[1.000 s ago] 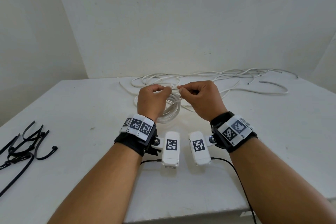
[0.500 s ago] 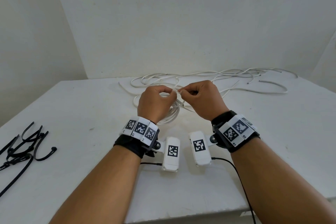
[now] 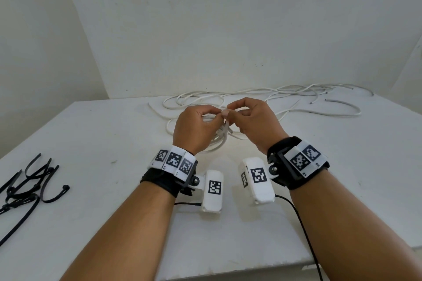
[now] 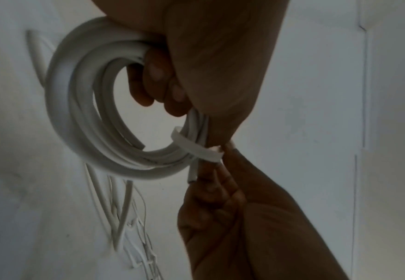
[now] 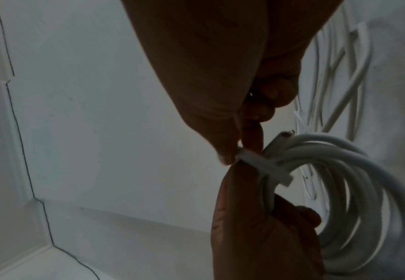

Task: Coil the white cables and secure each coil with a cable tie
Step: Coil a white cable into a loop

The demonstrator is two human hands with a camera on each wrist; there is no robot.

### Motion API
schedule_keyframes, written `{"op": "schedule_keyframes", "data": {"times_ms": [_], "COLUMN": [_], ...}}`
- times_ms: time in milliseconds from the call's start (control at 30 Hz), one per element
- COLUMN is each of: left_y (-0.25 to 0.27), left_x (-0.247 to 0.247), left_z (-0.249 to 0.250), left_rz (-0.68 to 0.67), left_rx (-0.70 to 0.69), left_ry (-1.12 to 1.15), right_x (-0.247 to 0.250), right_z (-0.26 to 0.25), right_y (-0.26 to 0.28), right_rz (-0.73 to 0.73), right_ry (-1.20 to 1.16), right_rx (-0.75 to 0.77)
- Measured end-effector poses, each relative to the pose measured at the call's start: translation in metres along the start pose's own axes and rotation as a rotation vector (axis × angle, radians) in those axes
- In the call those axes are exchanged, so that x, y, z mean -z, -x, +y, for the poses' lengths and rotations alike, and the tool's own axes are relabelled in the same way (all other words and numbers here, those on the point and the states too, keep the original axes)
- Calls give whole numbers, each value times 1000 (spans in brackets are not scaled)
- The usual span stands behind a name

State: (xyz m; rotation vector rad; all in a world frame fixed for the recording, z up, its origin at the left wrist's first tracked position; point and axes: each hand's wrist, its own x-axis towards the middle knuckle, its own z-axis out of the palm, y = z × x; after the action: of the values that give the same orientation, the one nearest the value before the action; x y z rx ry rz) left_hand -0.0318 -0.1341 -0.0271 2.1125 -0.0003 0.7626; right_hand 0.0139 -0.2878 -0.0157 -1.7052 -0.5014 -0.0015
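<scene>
My left hand (image 3: 212,118) grips a coil of white cable (image 3: 220,142) just above the table; its fingers curl through the coil (image 4: 76,117). A white cable tie (image 4: 196,149) loops round the coil's strands beside the left thumb. My right hand (image 3: 230,110) pinches the end of this tie (image 5: 266,166) between thumb and forefinger, right next to the left hand's fingertips. One cut cable end (image 4: 193,177) sticks out below the tie. The coil (image 5: 364,180) hangs to the right in the right wrist view.
Several loose white cables (image 3: 285,96) sprawl along the back of the white table (image 3: 102,139), towards the wall. A bunch of black cable ties (image 3: 29,180) lies at the table's left edge. The table's front edge runs under my forearms.
The fingertips of both hands have drawn closer together over the coil, and the right wrist has lifted slightly. The coil stays in the left hand's grip.
</scene>
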Motion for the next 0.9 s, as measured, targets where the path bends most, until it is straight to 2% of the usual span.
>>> {"op": "schedule_keyframes", "data": {"times_ms": [100,200,367,600,767,900], "left_y": [-1,0,1,5,4,6], "left_x": [3,3,3,-2,-1,-2], "left_z": [-1,1,3,3,2,4], "left_rz": [-26,-77,-139,-221,-249,-243], "left_rx": [2,17,22,-1,-4,34], "left_ry": [124,219,256,235,255,373], "right_x": [4,9,16,22,23,20], "right_z": [1,2,1,7,7,3], "right_y": [-3,-5,-7,-9,-13,-11], "right_rz": [-22,-72,-180,-240,-123,-53], "right_ry": [-10,-118,-241,-208,-281,-317], "right_rx": [-46,-100,-166,-199,-231,-231]}}
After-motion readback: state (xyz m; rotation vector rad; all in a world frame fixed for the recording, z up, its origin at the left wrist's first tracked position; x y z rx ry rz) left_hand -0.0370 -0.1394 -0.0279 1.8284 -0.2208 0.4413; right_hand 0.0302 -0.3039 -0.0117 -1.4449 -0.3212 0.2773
